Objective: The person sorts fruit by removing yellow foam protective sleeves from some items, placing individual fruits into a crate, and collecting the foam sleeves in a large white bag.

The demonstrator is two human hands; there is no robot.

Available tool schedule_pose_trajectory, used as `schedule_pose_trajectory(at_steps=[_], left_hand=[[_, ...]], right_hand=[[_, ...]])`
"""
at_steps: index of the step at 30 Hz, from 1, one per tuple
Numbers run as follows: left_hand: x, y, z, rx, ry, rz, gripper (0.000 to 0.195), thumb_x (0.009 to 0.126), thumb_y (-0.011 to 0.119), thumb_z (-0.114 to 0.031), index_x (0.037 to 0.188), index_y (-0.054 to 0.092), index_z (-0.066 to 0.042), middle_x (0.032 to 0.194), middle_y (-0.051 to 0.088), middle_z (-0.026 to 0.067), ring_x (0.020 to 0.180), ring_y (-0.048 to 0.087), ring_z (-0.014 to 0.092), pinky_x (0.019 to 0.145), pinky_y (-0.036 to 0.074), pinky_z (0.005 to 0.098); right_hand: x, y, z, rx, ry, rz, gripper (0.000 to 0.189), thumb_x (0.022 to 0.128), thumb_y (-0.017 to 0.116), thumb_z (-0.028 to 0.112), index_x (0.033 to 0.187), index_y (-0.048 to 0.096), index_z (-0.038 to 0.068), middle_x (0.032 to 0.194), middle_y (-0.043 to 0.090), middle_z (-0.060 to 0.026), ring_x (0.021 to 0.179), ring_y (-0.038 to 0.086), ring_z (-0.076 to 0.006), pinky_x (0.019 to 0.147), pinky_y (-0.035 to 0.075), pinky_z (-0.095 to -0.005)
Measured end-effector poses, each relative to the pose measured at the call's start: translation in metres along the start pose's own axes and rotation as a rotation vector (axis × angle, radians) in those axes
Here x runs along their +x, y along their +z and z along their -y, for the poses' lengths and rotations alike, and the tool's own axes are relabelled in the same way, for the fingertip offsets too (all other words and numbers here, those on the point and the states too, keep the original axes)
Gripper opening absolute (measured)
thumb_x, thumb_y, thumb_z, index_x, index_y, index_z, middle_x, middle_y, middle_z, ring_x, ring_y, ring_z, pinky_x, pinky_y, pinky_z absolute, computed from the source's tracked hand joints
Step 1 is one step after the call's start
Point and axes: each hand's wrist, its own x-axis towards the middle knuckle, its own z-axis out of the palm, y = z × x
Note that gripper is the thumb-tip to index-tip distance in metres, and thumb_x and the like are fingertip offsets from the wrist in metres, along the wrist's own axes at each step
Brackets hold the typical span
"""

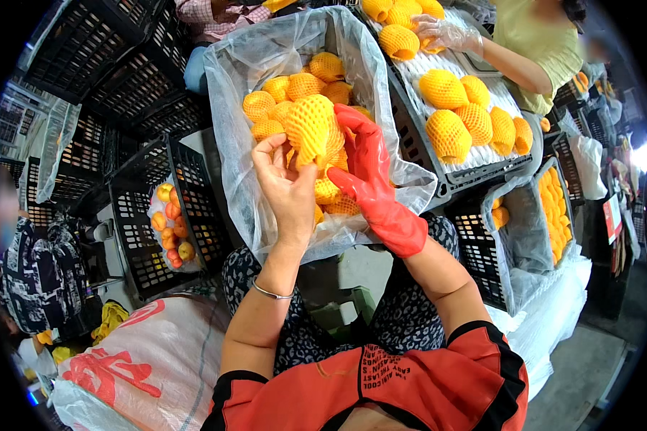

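My bare left hand pinches the near end of a yellow foam fruit net between thumb and fingers. On its right side, my right hand, in a red rubber glove, curves around the same netted piece. What is inside the net is hidden. Both hands are above a crate lined with a translucent plastic sheet, which holds several more netted fruits. The crate stands before me, over my knees.
A co-worker's gloved hand touches netted fruits on a padded crate at the right. To the left, a black crate holds bare red-yellow fruits. A printed woven sack lies lower left; a lined crate stands at the right.
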Motion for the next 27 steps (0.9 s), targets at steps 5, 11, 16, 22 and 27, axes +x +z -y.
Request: schedule_pose_trajectory(at_steps=[5, 11, 16, 22, 27], left_hand=[[0.003, -0.005, 0.0, -0.061, -0.12, 0.045, 0.013, 0.093, 0.056, 0.0, 0.106, 0.054, -0.001, 0.103, 0.059, 0.0037, 0.095, 0.056, 0.011, 0.087, 0.046, 0.025], [0.004, -0.001, -0.007, -0.426, -0.376, 0.145, 0.015, 0.096, 0.058, -0.011, 0.108, 0.056, -0.002, 0.105, 0.063, 0.004, 0.098, 0.06, 0.012, 0.091, 0.049, 0.0291], [0.008, -0.005, -0.012, -0.371, -0.43, 0.204, 0.013, 0.097, 0.057, -0.012, 0.106, 0.055, -0.003, 0.102, 0.062, 0.0031, 0.099, 0.059, 0.012, 0.093, 0.048, 0.0304], [-0.002, 0.005, -0.011, 0.024, -0.22, 0.205, 0.016, 0.092, 0.06, -0.003, 0.106, 0.052, -0.004, 0.102, 0.056, 0.0032, 0.094, 0.053, 0.01, 0.087, 0.044, 0.0253], [-0.012, 0.013, -0.01, -0.128, -0.209, 0.084, 0.017, 0.091, 0.061, -0.001, 0.104, 0.051, -0.004, 0.103, 0.054, 0.0027, 0.095, 0.052, 0.01, 0.089, 0.042, 0.0237]], right_hand=[[-0.002, 0.011, 0.001, -0.087, 0.106, -0.159, 0.086, 0.071, 0.081, 0.009, 0.139, 0.03, 0.003, 0.132, 0.043, -0.0105, 0.121, 0.045, -0.0197, 0.102, 0.04, -0.0344], [0.01, 0.004, 0.012, -0.088, 0.275, -0.24, 0.072, 0.073, 0.083, 0.012, 0.131, 0.041, 0.001, 0.115, 0.056, -0.0084, 0.107, 0.056, -0.0165, 0.091, 0.047, -0.0302], [0.016, 0.001, 0.02, 0.397, 0.583, -0.372, 0.04, 0.083, 0.066, 0.0, 0.117, 0.047, 0.002, 0.108, 0.058, -0.0087, 0.097, 0.06, -0.0197, 0.089, 0.048, -0.0315], [0.003, 0.003, -0.002, 0.224, 0.35, -0.397, 0.051, 0.074, 0.065, -0.004, 0.12, 0.043, 0.001, 0.112, 0.053, -0.0093, 0.104, 0.055, -0.0192, 0.091, 0.047, -0.0318], [-0.001, 0.011, -0.005, 0.176, 0.22, -0.387, 0.056, 0.07, 0.068, -0.002, 0.12, 0.042, 0.002, 0.113, 0.052, -0.0095, 0.105, 0.054, -0.0188, 0.092, 0.046, -0.0313]])
